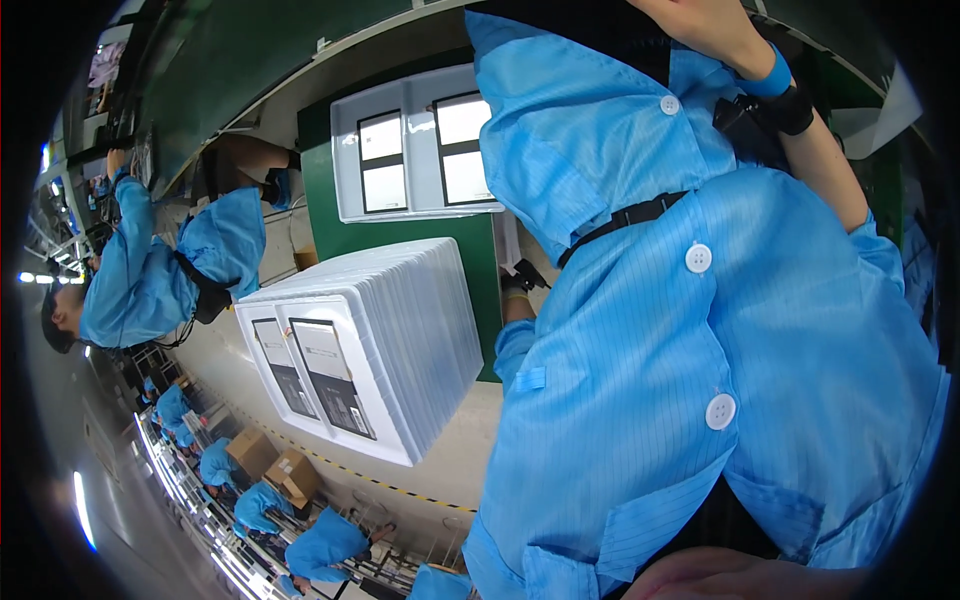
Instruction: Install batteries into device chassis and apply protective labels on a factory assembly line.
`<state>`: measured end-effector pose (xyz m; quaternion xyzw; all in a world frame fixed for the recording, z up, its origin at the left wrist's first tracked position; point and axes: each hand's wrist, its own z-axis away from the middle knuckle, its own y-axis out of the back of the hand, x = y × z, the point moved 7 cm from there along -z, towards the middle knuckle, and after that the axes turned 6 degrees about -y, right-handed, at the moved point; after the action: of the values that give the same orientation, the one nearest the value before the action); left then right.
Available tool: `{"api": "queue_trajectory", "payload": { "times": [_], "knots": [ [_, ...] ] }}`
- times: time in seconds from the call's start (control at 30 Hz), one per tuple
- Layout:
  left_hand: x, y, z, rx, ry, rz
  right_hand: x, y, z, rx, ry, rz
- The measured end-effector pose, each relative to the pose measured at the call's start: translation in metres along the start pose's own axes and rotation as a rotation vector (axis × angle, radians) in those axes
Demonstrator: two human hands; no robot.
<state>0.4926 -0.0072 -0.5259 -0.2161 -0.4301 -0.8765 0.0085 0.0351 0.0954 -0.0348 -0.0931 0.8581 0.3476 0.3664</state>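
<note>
your right hand (700, 28), with a blue wristband (772, 76), reaches past the top edge, its fingers cut off, so whether they are apart cannot be told. your left hand (515, 284) is small and partly hidden near the green table (475, 235); its fingers cannot be made out either. left of your blue smock (620, 400), a white tray (420, 150) of flat black-and-white packs (380, 137) lies on the table, near a tall tray stack (430, 340).
</note>
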Motion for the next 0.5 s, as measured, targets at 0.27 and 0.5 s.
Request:
{"api": "queue_trajectory", "payload": {
  "times": [0.27, 0.5],
  "knots": [
    [0.028, 0.052, -0.004, 0.085, 0.109, 0.515, -0.005, -0.004, -0.003, -0.016, -0.077, 0.018],
    [0.195, 0.146, 0.032, -0.146, -0.082, 1.866, -0.002, 0.0, -0.007, -0.092, 0.049, 0.003]
  ]
}}
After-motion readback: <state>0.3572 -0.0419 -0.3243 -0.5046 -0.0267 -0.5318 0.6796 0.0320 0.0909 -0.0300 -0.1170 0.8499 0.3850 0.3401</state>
